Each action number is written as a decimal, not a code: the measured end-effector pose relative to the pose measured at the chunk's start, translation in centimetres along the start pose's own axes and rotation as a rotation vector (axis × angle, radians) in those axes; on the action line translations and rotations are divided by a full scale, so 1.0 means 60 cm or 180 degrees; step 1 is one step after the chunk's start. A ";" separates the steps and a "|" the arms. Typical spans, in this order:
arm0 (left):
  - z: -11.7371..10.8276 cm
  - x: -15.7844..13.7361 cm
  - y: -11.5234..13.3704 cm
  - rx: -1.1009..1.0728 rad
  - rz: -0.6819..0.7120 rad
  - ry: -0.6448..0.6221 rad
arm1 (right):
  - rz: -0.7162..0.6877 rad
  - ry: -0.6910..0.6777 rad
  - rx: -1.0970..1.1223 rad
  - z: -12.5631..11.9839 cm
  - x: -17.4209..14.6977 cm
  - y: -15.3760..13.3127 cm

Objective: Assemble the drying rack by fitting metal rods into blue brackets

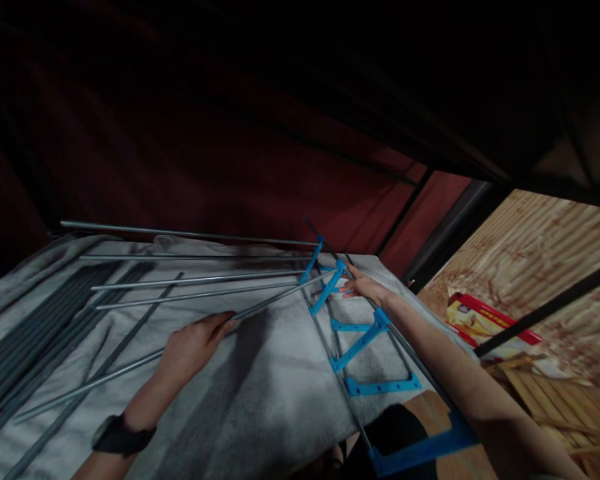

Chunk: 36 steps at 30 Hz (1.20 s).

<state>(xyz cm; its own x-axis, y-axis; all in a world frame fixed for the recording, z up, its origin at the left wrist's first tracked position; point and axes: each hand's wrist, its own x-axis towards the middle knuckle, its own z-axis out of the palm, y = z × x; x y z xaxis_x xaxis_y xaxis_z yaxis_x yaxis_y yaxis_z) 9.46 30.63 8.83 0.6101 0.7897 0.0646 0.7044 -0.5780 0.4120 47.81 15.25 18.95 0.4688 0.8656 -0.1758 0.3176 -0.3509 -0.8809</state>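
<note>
L hand (195,343) on rod (180,353)

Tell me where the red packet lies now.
In the head view, the red packet lies at the right on the wooden floor, beyond the right hand and the blue brackets.

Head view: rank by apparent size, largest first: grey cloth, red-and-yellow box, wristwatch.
1. Grey cloth, covers most of the work surface.
2. Red-and-yellow box, partly hidden behind a dark bar.
3. Wristwatch on the left wrist; it is nearer the camera, yet looks smallest.

Rods (195,277) on cloth (260,393), brackets (360,343) right
</note>
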 end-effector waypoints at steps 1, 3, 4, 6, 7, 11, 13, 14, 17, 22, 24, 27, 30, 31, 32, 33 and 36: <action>-0.001 0.000 0.008 0.0037 0.0035 -0.0007 | 0.0030 -0.0033 0.0065 0.000 0.000 0.000; 0.000 0.001 0.016 0.0106 0.0083 -0.0031 | 0.0097 -0.0028 0.0179 0.000 0.000 0.003; 0.003 0.002 0.015 0.0139 0.0090 -0.0039 | 0.0117 0.0007 0.0198 -0.001 0.000 0.004; 0.011 0.004 0.007 0.0198 0.0095 -0.0013 | 0.0110 0.0048 0.0217 -0.002 0.000 0.007; 0.015 0.006 0.001 0.0218 0.0106 0.0029 | 0.0085 0.0049 0.0220 -0.001 0.000 0.008; 0.032 0.013 -0.016 0.0160 0.0243 0.0212 | 0.0016 0.0042 0.0190 0.004 0.000 0.003; 0.036 0.014 -0.015 0.0080 0.0247 0.0251 | 0.0073 0.0089 0.0132 0.008 -0.002 -0.002; 0.036 0.014 -0.013 0.0052 0.0221 0.0258 | 0.0105 0.0120 0.0095 0.009 -0.003 -0.005; 0.033 0.008 -0.005 0.0045 0.0146 0.0234 | 0.0119 0.0161 0.0008 0.010 -0.007 -0.011; 0.038 0.005 -0.005 0.0124 0.0204 0.0120 | 0.0082 0.0057 0.0047 0.008 -0.003 -0.006; 0.048 0.005 -0.013 0.0097 0.0241 0.0119 | 0.0069 0.0026 0.0085 0.006 0.001 0.001; 0.063 0.000 -0.030 0.0056 0.0262 0.0097 | 0.0072 0.0017 0.0148 0.002 0.009 0.012; 0.070 -0.015 -0.045 0.0131 0.0201 0.0064 | 0.0101 0.0032 0.0161 0.001 0.014 0.018; 0.070 -0.020 -0.047 0.0147 0.0171 0.0078 | 0.0111 0.0047 0.0138 0.001 0.015 0.019; 0.070 -0.024 -0.048 0.0132 0.0153 0.0102 | 0.0116 0.0067 0.0105 0.003 0.016 0.019; 0.069 -0.027 -0.046 0.0078 0.0154 0.0131 | 0.0115 0.0081 0.0071 0.004 0.017 0.018; 0.061 -0.023 -0.026 -0.0171 0.0256 0.0227 | 0.0084 0.0076 0.0029 0.009 0.018 0.014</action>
<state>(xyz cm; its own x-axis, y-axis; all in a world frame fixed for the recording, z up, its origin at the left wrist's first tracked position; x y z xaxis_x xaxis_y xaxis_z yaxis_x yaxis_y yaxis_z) 8.87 29.70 4.76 0.6351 0.7550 0.1632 0.6326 -0.6297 0.4509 48.13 16.08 17.79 0.4966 0.8473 -0.1885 0.2974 -0.3701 -0.8801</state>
